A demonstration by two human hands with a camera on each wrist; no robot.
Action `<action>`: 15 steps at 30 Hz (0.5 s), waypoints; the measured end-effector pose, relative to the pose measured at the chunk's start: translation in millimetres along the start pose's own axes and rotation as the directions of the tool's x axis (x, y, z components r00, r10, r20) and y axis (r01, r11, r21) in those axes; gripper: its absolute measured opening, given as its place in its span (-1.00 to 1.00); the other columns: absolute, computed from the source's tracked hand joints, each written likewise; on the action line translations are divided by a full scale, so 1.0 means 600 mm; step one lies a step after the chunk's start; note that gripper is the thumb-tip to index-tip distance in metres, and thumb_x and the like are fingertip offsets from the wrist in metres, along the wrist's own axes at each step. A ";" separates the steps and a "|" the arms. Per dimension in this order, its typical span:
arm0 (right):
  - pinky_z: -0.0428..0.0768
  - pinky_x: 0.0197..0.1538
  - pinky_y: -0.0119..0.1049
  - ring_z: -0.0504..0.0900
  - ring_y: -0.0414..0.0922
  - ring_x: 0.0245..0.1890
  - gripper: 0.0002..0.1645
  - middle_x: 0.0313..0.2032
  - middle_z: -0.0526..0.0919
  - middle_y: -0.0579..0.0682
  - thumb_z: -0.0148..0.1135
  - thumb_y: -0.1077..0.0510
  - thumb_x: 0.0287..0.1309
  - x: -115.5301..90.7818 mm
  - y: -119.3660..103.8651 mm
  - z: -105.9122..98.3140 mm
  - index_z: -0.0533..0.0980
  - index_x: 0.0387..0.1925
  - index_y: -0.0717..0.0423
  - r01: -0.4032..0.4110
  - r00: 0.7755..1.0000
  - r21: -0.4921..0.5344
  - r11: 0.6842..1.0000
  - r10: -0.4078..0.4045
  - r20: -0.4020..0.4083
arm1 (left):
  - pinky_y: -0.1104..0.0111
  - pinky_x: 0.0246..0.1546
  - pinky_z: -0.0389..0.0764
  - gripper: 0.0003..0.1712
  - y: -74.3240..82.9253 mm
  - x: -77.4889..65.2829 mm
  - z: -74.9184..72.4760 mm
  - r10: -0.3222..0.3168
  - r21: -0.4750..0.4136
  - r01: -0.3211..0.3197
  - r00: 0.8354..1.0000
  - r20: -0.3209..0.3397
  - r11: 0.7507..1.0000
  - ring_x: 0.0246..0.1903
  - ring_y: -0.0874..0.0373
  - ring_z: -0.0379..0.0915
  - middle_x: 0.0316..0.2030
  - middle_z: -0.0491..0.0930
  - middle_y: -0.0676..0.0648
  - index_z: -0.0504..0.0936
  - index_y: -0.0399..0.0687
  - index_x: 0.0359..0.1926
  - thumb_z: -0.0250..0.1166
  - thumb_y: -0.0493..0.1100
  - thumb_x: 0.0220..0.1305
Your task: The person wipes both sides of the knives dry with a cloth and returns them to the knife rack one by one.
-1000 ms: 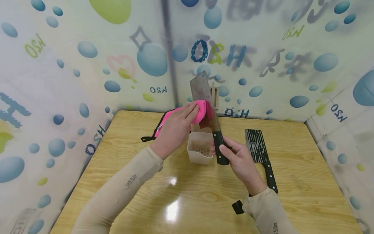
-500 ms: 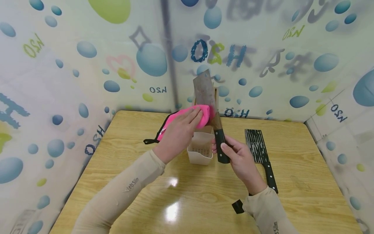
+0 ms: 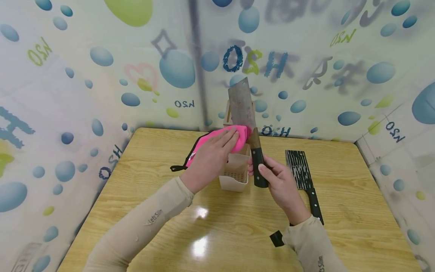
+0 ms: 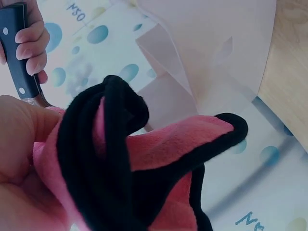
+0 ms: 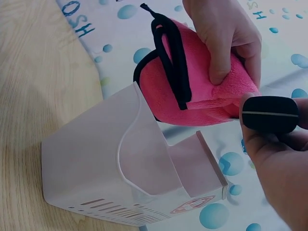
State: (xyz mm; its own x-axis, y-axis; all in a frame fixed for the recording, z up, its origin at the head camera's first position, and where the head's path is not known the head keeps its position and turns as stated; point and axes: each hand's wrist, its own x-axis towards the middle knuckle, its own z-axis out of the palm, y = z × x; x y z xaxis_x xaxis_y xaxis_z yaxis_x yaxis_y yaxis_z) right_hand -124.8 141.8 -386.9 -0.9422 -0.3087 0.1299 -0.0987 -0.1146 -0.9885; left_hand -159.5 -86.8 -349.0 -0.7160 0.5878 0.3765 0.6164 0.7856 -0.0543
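My right hand (image 3: 278, 183) grips the black riveted handle of a cleaver (image 3: 241, 102), whose worn metal blade points up and away above the table. On the blade near the handle, my left hand (image 3: 211, 155) holds a folded pink cloth (image 3: 242, 139) with black edging. Seen from the right wrist, the left thumb and fingers (image 5: 220, 65) pinch the cloth around the blade, which is mostly hidden there. In the left wrist view the cloth's black edges (image 4: 115, 144) bunch below the palm. Behind and beneath both hands stands a pale plastic knife holder (image 5: 91, 159) with slots in its base.
A second cleaver (image 3: 300, 170), its blade patterned in black and white, lies on the wooden table (image 3: 343, 189) to the right. A small black piece (image 3: 276, 238) shows beside the right cuff. The patterned wall (image 3: 136, 68) rises behind the table's back edge.
The cloth and left hand have slid down and right along the blade toward the handle. The cleaver has tilted more upright, its tip shifting right, while the second cleaver stays put.
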 end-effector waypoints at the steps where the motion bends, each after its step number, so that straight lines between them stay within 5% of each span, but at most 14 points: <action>1: 0.69 0.15 -0.30 0.70 -0.09 -0.04 -0.48 0.05 0.68 0.09 -0.05 0.20 0.61 0.000 0.000 0.000 0.34 0.41 0.45 0.001 1.000 0.001 1.000 -0.001 0.002 | 0.21 0.46 0.36 -0.20 0.000 0.000 0.000 -0.002 -0.004 0.002 1.000 -0.009 1.000 0.49 0.00 0.25 0.49 0.35 -0.17 0.34 -0.26 0.51 0.42 -0.34 0.29; 7: 0.69 0.15 -0.30 0.71 -0.10 -0.04 -0.49 0.03 0.71 -0.01 -0.04 0.23 0.60 0.000 0.000 0.004 0.34 0.42 0.42 0.009 1.000 -0.014 1.000 -0.009 0.015 | 0.21 0.39 0.45 -0.18 0.000 0.004 -0.006 -0.014 -0.022 0.013 0.998 -0.060 1.000 0.47 -0.01 0.29 0.46 0.39 -0.17 0.35 -0.27 0.50 0.43 -0.34 0.25; 15: 0.70 0.12 -0.32 0.72 -0.13 -0.05 -0.51 0.08 0.64 0.31 -0.03 0.21 0.60 0.002 -0.003 0.010 0.40 0.39 0.37 -0.004 1.000 -0.082 0.997 0.004 0.008 | 0.19 0.40 0.45 -0.23 0.006 0.007 -0.012 -0.018 -0.039 0.015 0.997 -0.080 0.999 0.46 -0.01 0.31 0.46 0.39 -0.19 0.36 -0.26 0.49 0.39 -0.37 0.29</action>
State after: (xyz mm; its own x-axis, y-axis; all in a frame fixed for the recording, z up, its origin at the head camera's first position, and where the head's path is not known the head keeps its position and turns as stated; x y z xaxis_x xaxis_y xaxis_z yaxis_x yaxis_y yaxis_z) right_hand -123.8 135.6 -384.7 -0.9402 -0.3164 0.1261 -0.1212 -0.0352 -0.9920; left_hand -157.7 -82.9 -341.1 -0.6982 0.5565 0.4504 0.6183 0.7859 -0.0124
